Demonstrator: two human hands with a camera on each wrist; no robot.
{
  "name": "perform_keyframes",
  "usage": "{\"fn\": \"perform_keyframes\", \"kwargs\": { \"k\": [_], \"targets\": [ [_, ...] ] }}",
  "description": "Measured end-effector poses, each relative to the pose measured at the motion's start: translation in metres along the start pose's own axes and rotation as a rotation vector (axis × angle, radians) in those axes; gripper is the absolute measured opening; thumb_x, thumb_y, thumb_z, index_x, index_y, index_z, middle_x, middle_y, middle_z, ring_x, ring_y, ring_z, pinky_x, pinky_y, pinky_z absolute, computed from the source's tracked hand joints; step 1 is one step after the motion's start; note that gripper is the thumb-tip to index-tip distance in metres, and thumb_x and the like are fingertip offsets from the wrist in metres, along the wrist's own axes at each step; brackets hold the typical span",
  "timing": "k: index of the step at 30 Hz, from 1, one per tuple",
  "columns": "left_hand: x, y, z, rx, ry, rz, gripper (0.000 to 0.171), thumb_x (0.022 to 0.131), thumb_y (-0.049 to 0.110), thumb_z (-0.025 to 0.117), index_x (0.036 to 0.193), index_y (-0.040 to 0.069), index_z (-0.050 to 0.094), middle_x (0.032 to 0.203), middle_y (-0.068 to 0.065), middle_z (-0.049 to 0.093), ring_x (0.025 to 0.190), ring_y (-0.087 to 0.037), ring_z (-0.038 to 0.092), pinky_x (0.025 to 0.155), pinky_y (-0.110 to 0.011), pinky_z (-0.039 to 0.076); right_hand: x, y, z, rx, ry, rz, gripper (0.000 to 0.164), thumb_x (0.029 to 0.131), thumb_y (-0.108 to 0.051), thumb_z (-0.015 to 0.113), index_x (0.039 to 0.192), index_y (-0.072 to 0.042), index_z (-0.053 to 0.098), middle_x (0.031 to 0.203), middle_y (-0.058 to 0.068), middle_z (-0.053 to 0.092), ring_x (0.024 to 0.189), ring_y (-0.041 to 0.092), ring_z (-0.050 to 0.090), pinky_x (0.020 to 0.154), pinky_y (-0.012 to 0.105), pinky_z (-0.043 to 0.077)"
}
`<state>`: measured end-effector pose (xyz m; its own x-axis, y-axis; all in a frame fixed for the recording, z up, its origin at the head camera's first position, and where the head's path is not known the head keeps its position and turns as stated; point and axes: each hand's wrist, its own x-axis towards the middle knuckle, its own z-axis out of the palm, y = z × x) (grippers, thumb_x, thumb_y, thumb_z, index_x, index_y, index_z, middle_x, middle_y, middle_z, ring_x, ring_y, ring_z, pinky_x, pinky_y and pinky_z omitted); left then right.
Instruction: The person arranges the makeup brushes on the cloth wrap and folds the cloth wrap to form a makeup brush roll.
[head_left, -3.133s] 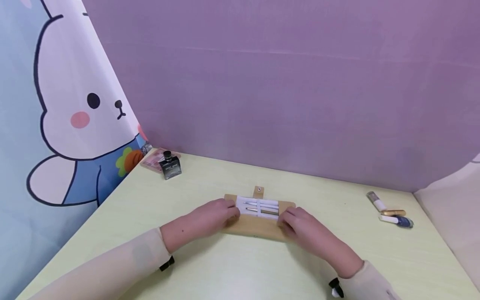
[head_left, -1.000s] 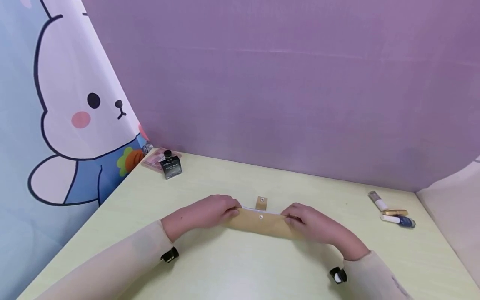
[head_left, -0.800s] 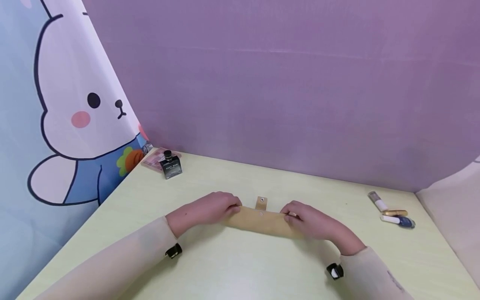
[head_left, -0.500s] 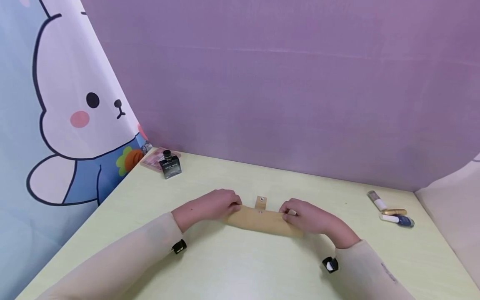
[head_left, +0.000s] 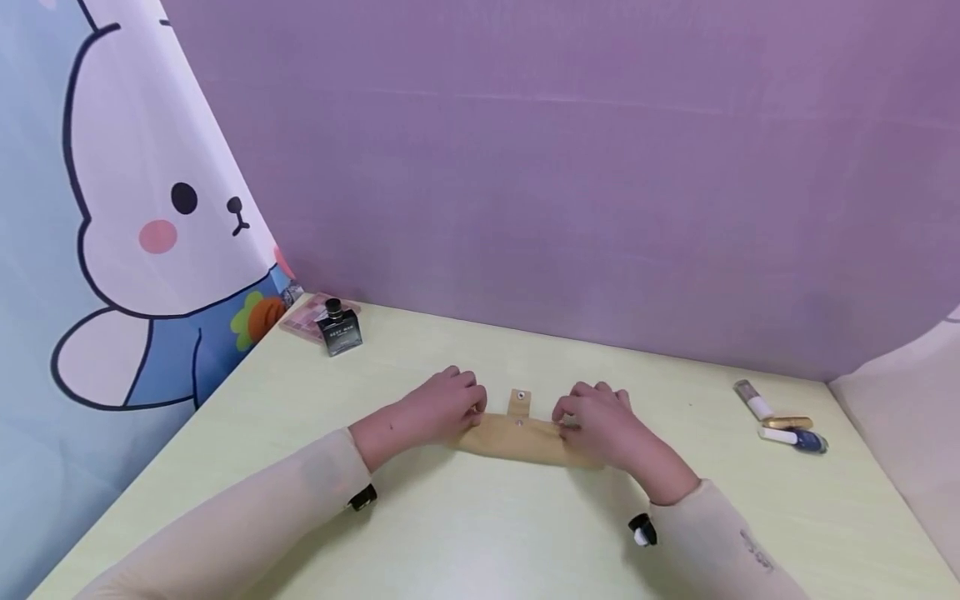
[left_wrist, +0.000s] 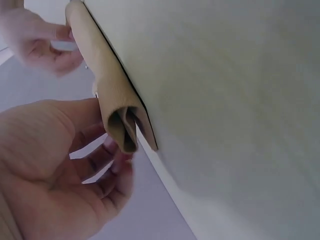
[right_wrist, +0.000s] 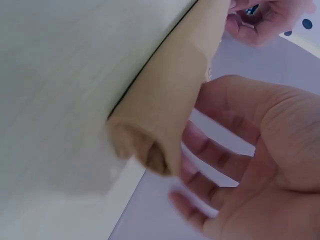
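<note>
A tan roll-up case [head_left: 517,438] lies folded on the table in front of me, its slim tools hidden inside. The small strap [head_left: 519,402] with a metal snap sticks out from its far side, unfastened. My left hand [head_left: 438,407] holds the left end, thumb on the near face and fingers curled behind. At the right end my right hand [head_left: 600,421] grips likewise, its thumb on the edge and its fingers bent loosely behind. The wrist views show hollow, rolled ends on the case [left_wrist: 117,95], and the left thumb [left_wrist: 82,112] presses against it.
On the pale table [head_left: 480,533], a dark square perfume bottle [head_left: 341,331] stands at the back left beside a pink palette [head_left: 306,320]. At the right lie a clear and white tube [head_left: 753,401], a gold tube [head_left: 787,423] and a dark blue bottle with a white cap [head_left: 793,438]. A purple backdrop [head_left: 570,183] rises behind.
The near part of the case has been folded away from me over the slim tools, covering them. Both hands have moved slightly forward with the roll, and their fingers have lifted.
</note>
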<state>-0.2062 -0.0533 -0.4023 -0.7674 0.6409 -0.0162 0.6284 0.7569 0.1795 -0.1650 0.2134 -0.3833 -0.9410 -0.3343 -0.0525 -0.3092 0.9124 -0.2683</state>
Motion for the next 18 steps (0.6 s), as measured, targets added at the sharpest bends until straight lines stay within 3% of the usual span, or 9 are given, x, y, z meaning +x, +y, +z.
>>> {"fn": "perform_keyframes", "kwargs": {
  "k": [4,8,14,18],
  "targets": [
    [0.0,0.005,0.003,0.011,0.006,0.043,0.011,0.102,0.012,0.071,0.112,0.01,0.075,0.104,-0.005,0.071,0.094,-0.019,0.063,0.089,-0.032,0.057,0.01,-0.007,0.005,0.091,-0.015,-0.028,0.034,0.092,0.0,0.073,0.125,-0.005,0.072,0.115,0.01,0.069,0.11,0.03,0.062,0.101,0.052,0.053],
    [-0.001,0.007,0.005,-0.004,-0.007,0.076,0.016,0.102,0.009,0.07,0.117,0.008,0.078,0.104,-0.007,0.073,0.092,-0.019,0.068,0.086,-0.031,0.061,0.022,-0.01,0.014,0.23,-0.04,0.001,0.046,0.093,0.003,0.069,0.138,0.003,0.064,0.109,0.008,0.07,0.099,0.021,0.064,0.094,0.043,0.058],
    [-0.003,0.005,0.005,-0.026,-0.004,0.117,0.018,0.105,0.017,0.069,0.117,0.009,0.081,0.103,-0.005,0.073,0.09,-0.016,0.066,0.086,-0.032,0.059,0.031,-0.008,0.021,0.328,-0.059,0.008,0.053,0.095,0.001,0.067,0.147,0.004,0.058,0.102,0.004,0.069,0.092,0.015,0.063,0.089,0.037,0.056],
    [-0.003,0.004,0.004,-0.057,-0.03,0.096,0.026,0.106,0.024,0.068,0.125,0.009,0.077,0.108,-0.006,0.073,0.092,-0.015,0.065,0.089,-0.033,0.059,0.029,-0.005,0.02,0.353,-0.064,-0.032,0.049,0.096,-0.001,0.066,0.145,0.0,0.059,0.106,0.003,0.072,0.096,0.015,0.066,0.09,0.038,0.057]
  ]
}}
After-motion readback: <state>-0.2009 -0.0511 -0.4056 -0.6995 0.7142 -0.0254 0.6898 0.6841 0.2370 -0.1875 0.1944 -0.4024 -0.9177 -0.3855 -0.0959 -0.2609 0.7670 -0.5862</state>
